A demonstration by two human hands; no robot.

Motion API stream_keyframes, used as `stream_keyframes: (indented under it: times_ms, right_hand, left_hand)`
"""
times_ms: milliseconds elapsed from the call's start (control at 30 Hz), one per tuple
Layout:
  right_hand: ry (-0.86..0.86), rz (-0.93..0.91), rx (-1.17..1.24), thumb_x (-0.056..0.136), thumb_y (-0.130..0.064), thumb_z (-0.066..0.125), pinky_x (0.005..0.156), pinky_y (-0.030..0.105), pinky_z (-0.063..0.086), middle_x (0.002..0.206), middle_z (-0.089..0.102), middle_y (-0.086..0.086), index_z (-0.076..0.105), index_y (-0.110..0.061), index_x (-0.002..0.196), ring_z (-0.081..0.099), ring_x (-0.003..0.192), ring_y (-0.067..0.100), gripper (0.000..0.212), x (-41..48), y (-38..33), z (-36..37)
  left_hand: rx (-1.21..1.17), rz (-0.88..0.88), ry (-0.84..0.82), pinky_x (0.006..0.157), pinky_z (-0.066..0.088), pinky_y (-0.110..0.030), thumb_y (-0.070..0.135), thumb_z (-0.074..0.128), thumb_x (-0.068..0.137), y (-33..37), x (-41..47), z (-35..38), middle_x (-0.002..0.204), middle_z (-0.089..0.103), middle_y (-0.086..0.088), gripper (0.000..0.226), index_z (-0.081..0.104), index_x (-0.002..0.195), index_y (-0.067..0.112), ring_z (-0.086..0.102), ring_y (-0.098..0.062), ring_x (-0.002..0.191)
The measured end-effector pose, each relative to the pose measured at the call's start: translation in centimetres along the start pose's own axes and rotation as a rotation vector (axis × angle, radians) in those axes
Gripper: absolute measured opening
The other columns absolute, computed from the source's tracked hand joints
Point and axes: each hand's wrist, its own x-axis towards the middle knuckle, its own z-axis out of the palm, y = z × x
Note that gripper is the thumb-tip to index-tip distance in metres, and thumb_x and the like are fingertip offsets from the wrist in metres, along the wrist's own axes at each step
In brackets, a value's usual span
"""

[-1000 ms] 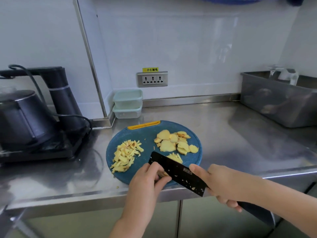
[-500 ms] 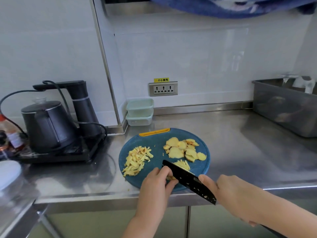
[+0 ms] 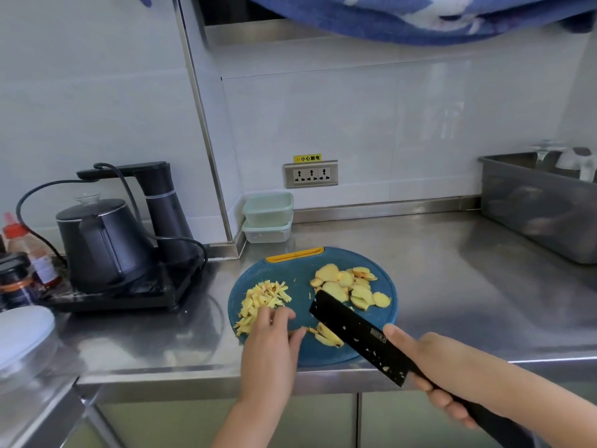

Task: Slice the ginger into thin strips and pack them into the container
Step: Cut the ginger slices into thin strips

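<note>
Our left hand (image 3: 271, 347) lies loose-fingered on the blue cutting board (image 3: 300, 282), holding nothing, its fingertips at the near edge of the ginger strips (image 3: 263, 295). Right of its thumb lie a few cut pieces (image 3: 326, 336). Our right hand (image 3: 429, 367) grips the black knife (image 3: 355, 334), forefinger along the blade, which is tilted above the board. Past the blade tip sit the ginger slices (image 3: 350, 284); farther back, two stacked containers (image 3: 268, 218).

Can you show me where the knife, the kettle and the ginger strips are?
knife (image 3: 355, 333), head view, on the black blade.
kettle (image 3: 103, 247), head view, on its black body.
ginger strips (image 3: 261, 295), head view, middle of the pile.
</note>
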Motion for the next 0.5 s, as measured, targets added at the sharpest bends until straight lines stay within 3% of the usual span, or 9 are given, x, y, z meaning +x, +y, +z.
stream_keyframes:
  times_ms: [100,200,300,367,433,500]
  right_hand:
    - [-0.017,-0.051,0.109,0.087,-0.075,0.025,0.037,0.019,0.033,0.042,0.039,0.0,0.038,-0.015,0.055,0.035,0.031,0.014,0.069,0.0,-0.3,-0.8]
    - [0.001,-0.1,0.11,0.088,-0.073,0.024,0.037,0.018,0.033,0.042,0.038,0.001,0.038,-0.014,0.057,0.034,0.032,0.015,0.067,0.1,-0.3,-1.1]
    - [0.026,-0.126,0.088,0.09,-0.07,0.023,0.036,0.019,0.034,0.041,0.038,0.002,0.037,-0.014,0.057,0.035,0.03,0.015,0.067,0.0,-0.4,-1.2]
    - [0.029,-0.121,0.094,0.09,-0.071,0.024,0.036,0.019,0.035,0.041,0.039,0.002,0.038,-0.014,0.056,0.036,0.03,0.014,0.068,-0.1,-0.2,-1.2]
    - [0.035,-0.118,0.103,0.09,-0.071,0.024,0.036,0.019,0.035,0.043,0.039,0.002,0.038,-0.014,0.056,0.036,0.03,0.014,0.068,-0.2,0.1,-1.2]
    - [0.039,-0.106,0.105,0.09,-0.07,0.025,0.037,0.02,0.034,0.044,0.039,0.002,0.038,-0.014,0.055,0.036,0.031,0.014,0.067,-0.4,0.4,-1.2]
  left_hand:
    - [-0.021,0.018,0.005,0.062,0.041,-0.013,0.032,0.066,0.087,-0.4,0.0,-0.5,0.109,0.048,0.006,0.031,0.06,0.116,0.022,0.054,-0.008,0.077]
    - [-0.079,0.154,0.003,0.065,0.037,-0.006,0.029,0.066,0.083,0.3,-0.4,-0.6,0.099,0.049,0.01,0.02,0.068,0.102,0.026,0.051,-0.004,0.083]
    - [-0.078,0.326,-0.069,0.072,0.041,-0.011,0.033,0.06,0.082,1.1,-0.9,-0.2,0.092,0.054,0.017,0.016,0.073,0.091,0.03,0.046,0.0,0.089]
    - [-0.069,0.373,-0.116,0.079,0.045,-0.016,0.032,0.056,0.087,1.2,-1.2,-0.1,0.094,0.059,0.021,0.018,0.072,0.096,0.032,0.046,0.004,0.092]
    - [-0.072,0.366,-0.178,0.092,0.041,-0.018,0.03,0.049,0.096,1.2,-1.0,-0.2,0.105,0.058,0.02,0.022,0.066,0.108,0.03,0.044,0.004,0.1]
    - [-0.058,0.392,-0.228,0.096,0.037,-0.019,0.027,0.042,0.1,1.2,-0.6,-0.5,0.113,0.054,0.017,0.025,0.061,0.117,0.028,0.043,0.002,0.104]
